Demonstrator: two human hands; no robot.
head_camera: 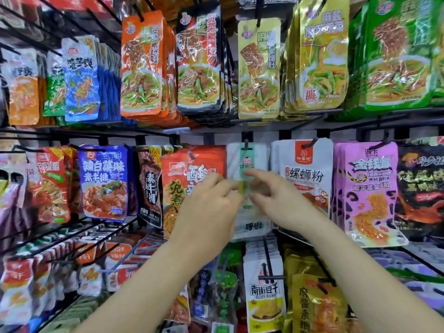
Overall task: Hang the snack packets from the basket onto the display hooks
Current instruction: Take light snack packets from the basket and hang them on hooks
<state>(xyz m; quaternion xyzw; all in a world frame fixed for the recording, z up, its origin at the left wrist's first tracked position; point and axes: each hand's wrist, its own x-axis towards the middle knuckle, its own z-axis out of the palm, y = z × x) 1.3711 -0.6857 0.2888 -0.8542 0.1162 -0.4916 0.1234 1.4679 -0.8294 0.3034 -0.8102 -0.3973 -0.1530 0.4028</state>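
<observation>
Your left hand [211,203] and right hand [278,200] each had a pinching grip on the white-and-mint plastic snack packet [247,162], its slot at the black wire hook [246,142] in the middle row; you needed it level and slid fully back.

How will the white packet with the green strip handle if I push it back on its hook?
Probably floppy: the white packet is thin film hanging flat. Likely to swing, as it hangs from one hook by its top. Its smooth film may slip between the left hand and right hand.
</observation>
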